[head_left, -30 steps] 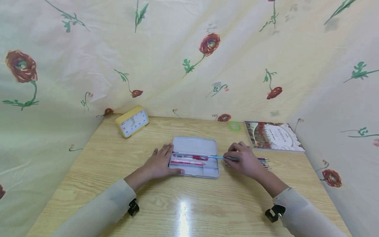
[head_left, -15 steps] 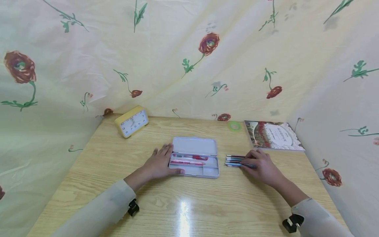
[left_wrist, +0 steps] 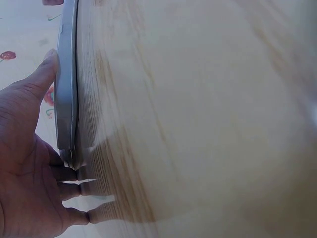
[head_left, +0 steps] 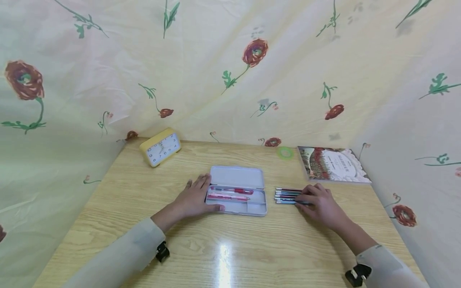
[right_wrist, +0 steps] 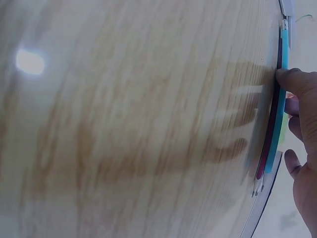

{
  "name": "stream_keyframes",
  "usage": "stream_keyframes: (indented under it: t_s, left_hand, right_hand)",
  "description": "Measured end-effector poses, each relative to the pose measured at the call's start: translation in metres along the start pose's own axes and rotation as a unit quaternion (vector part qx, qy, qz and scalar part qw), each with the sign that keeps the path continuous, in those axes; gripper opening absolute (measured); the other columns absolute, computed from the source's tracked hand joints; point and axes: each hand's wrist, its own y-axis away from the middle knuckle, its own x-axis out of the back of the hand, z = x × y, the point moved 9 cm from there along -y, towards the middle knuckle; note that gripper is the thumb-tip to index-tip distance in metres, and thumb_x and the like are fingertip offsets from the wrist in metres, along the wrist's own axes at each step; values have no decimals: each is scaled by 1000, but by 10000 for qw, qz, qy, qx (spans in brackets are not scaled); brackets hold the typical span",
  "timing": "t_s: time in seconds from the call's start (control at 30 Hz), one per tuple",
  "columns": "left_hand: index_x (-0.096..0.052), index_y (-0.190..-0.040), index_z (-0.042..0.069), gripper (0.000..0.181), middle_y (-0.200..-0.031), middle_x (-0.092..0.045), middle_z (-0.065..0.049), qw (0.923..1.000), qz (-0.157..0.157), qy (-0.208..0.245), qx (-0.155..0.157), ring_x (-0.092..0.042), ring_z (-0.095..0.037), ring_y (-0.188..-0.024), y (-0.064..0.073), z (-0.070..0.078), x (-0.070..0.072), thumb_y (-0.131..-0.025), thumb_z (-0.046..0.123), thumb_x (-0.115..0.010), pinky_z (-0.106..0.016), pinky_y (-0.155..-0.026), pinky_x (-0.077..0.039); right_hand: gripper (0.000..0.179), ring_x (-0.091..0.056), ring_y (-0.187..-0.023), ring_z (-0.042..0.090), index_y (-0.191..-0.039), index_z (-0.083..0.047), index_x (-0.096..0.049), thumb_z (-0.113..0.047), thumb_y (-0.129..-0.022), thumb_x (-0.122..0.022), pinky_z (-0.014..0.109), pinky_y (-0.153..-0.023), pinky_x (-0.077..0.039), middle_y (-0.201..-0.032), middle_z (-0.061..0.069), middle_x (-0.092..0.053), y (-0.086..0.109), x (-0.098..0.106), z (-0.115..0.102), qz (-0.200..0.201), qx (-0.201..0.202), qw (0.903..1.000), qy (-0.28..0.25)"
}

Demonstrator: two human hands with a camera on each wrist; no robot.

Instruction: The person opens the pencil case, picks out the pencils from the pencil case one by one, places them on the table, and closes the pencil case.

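Observation:
A pale metal pencil case (head_left: 257,210) lies with its lid laid back; inside are a red pen (head_left: 242,191) and a pink-and-white pencil (head_left: 227,197). My left hand (head_left: 191,200) rests at its left end, thumb on the front edge, fingers extended. In the left wrist view the thumb lies along the case wall (left_wrist: 66,99). Right of the case, several pencils (head_left: 282,193) lie side by side. My right hand (head_left: 320,204) pinches a light blue pencil (right_wrist: 277,119) at the front of this row, thumb on its near side. The hand hides the pencils' right ends.
On the wooden table (head_left: 201,248), a yellow alarm clock (head_left: 162,149) stands at the back left. A green ring (head_left: 285,153), maybe a tape roll, and a book (head_left: 333,165) lie at the back right. Floral cloth (head_left: 201,72) hangs behind.
My right hand has moved right, away from the case, bringing the light blue pencil to the front of the pencil row. The left hand has stayed put.

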Motion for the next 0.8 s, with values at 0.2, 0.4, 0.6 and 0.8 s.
stream_keyframes:
  t_s: [0.2,0.4,0.6,0.8]
  left_hand:
    - [-11,-176,0,133,-186,-13,-17,10000,-18,-2,-3,-11,-38,-175,1,0,0,-92,89,-62,-62,-141,-11]
    - [-9,-176,0,133,-187,-11,-17,10000,-67,-9,24,-8,-37,-175,3,0,1,-92,89,-61,-62,-141,-9]
    - [-9,-177,1,133,-187,-10,-17,10000,-42,-6,14,-8,-37,-175,3,0,4,-92,89,-61,-62,-142,-8]
    - [-10,-176,0,133,-187,-11,-17,10000,-50,-4,5,-9,-38,-175,3,0,2,-92,89,-62,-63,-141,-9]
  right_hand:
    - [29,-49,-88,12,-97,-22,-87,-8,-74,-100,33,-74,-29,-98,-4,-70,1,1,-1,45,-14,10000,-12]
    - [28,-51,-89,13,-100,-19,-86,-9,-77,-98,33,-73,-33,-98,-4,-71,-7,-2,-7,118,-41,9997,-209]
    - [25,-55,-91,15,-107,-13,-86,-8,-84,-93,36,-75,-44,-103,0,-74,-41,-22,-40,16,163,9976,-676]
    - [14,-51,-96,13,-105,-15,-86,-18,-92,-90,35,-80,-39,-107,-1,-69,-70,-51,-75,-581,135,9934,-982]
